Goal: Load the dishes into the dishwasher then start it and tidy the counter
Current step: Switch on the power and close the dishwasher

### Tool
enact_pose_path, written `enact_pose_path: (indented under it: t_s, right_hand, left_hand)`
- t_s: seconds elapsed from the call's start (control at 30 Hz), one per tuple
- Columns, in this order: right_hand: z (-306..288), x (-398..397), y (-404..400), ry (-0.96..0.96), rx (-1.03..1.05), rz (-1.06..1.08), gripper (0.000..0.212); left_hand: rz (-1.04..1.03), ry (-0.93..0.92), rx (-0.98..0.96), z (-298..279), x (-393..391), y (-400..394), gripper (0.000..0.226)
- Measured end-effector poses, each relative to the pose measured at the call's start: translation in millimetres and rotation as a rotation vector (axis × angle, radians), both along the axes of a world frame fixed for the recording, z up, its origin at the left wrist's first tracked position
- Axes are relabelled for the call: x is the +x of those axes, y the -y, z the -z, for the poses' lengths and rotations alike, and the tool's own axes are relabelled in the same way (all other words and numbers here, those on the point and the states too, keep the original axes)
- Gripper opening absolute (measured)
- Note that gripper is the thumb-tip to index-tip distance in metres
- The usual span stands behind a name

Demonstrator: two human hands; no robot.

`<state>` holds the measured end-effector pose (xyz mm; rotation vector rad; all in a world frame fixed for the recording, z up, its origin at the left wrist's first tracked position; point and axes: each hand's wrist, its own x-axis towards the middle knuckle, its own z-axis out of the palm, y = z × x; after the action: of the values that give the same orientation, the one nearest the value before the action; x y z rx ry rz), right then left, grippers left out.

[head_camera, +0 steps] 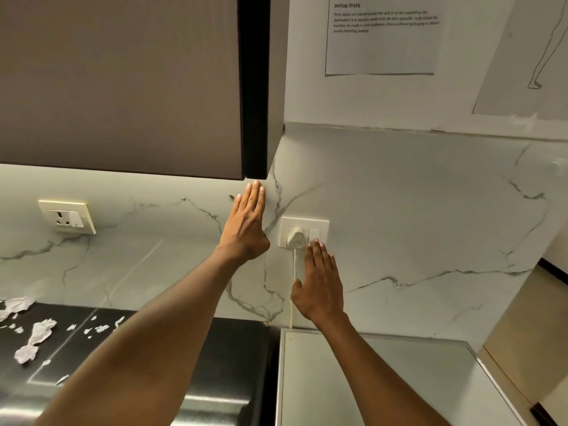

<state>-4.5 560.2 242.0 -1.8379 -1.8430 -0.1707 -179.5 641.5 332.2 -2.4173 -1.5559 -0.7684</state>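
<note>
Nearest me, the grey appliance top (384,379), likely the dishwasher, runs off frame. My right hand (321,284), fingers straight and together, reaches the switch plate (304,233); my left hand (247,224), equally flat, nears the cabinet (123,87). No dishes visible.

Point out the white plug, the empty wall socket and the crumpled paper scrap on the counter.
white plug (297,238), head view, on its body.
empty wall socket (66,217), head view, on its faceplate.
crumpled paper scrap (33,341), head view, on its middle.

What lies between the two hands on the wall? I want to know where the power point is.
In the head view, between the left hand and right hand lies the white plug in its switch plate, on marble wall.
</note>
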Motion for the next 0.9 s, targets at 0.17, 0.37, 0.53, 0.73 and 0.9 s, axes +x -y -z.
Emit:
enact_pose_path:
  t_s: [0.17,0.37,0.53,0.73,0.9]
  right_hand:
    - [12.2,2.9,-6.9,0.001,-0.037,0.018,0.087]
    - [17.9,1.9,-18.1,0.042,-0.031,0.035,0.09]
    - [21.4,-2.4,-23.0,0.031,-0.023,0.055,0.089]
    - [29.8,6.2,-25.2,0.001,-0.03,0.028,0.097]
    - [35.1,5.7,-25.9,-0.096,-0.081,0.004,0.108]
  left_hand:
    - [0.003,-0.013,-0.008,17.9,2.9,-14.6,0.117]
    - [-0.053,-0.095,0.017,28.1,3.5,-22.0,0.128]
    - [-0.13,-0.165,0.027,35.1,7.0,-27.0,0.125]
    - [-0.165,-0.191,0.037,38.5,10.6,-29.5,0.122]
    - [-0.173,-0.202,0.026,37.6,10.9,-27.9,0.124]
